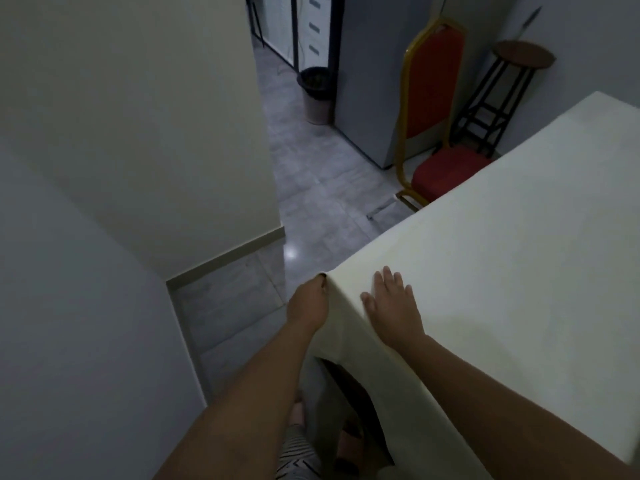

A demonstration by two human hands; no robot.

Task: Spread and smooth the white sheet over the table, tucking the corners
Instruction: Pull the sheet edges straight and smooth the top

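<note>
Right hand [393, 303] flat on white sheet [502, 254]; left hand [308, 301] seemingly pinching its corner.

The white sheet [502, 258] covers the table completely, so none of the tabletop shows, and the right edge cuts it off. The left hand [308, 303] curls at the near corner with its fingertips out of sight against the cloth. The sheet's far edge hides part of the red chair [433, 109]. Under the hanging cloth, feet appear only as dim, blurred shapes.
</note>
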